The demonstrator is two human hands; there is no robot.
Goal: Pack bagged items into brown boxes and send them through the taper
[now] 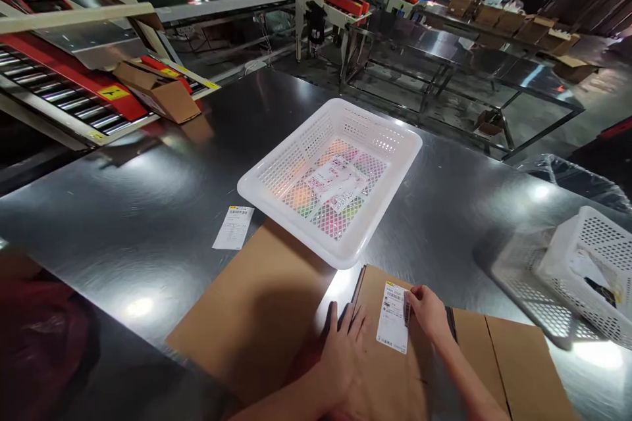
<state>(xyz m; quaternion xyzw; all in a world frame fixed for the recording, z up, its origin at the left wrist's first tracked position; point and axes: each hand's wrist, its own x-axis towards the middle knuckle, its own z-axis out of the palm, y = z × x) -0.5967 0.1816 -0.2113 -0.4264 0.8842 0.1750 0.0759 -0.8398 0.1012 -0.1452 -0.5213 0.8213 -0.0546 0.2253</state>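
A flat-lying cardboard box (pixel 371 277) is in front of me with a white shipping label (pixel 394 322) on its top. My left hand (pixel 343 348) rests on the box beside the label, fingers stretched out and holding nothing. With thumb and finger pinched together, my right hand (pixel 427 308) grips the label at its upper right edge, where a dark strip shows. Beyond the box, a white plastic basket (pixel 249 183) holds several printed paper slips (pixel 336 179); patches of pink, green and orange show through its mesh floor.
A paper slip (pixel 234 227) with a barcode lies left of the basket. Brown cardboard (pixel 266 283) extends under the basket's near edge; a flap (pixel 513 355) spreads right. Another white basket (pixel 587 276) stands far right on the metal table (pixel 162 210). A roller conveyor (pixel 74 89) carries an open carton (pixel 162 95).
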